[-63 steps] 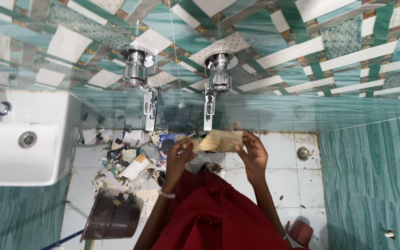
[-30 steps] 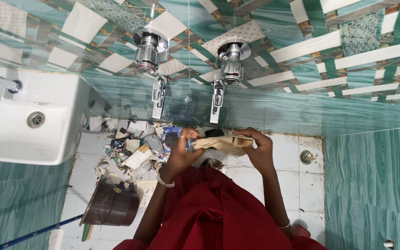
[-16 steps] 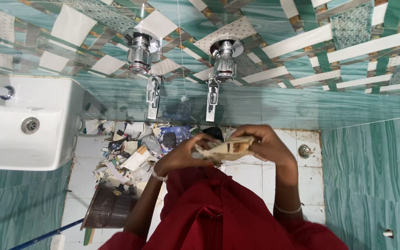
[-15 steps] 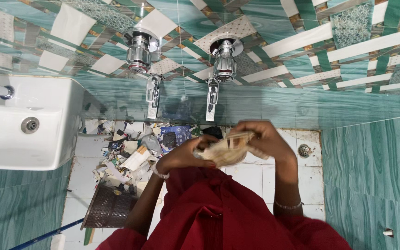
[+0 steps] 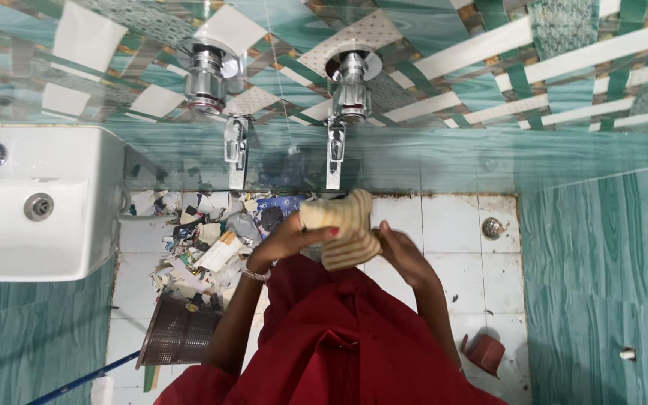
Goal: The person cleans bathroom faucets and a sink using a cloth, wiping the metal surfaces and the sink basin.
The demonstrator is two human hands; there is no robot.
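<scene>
A striped cloth (image 5: 341,231) — tan and cream, folded over on itself into a soft, bunched wad — sits between both hands, held up in front of the red garment (image 5: 339,345) and just below the right-hand wall tap (image 5: 337,142). The left hand (image 5: 294,238) grips its left side, fingers wrapped over the top edge with red nails showing; the right hand (image 5: 397,251) is closed on its lower right edge.

Beside the tap hangs a second tap (image 5: 235,146), both fixed to a green and white patterned tile wall. A white basin (image 5: 76,217) juts out at far left. On the white floor tiles beneath, a heap of paper scraps and litter (image 5: 204,247) lies spilled beside a tipped brown mesh bin (image 5: 178,341) — near the left arm. A floor drain (image 5: 492,228) sits at right, and a small red cup (image 5: 483,352) lies near the right elbow.
</scene>
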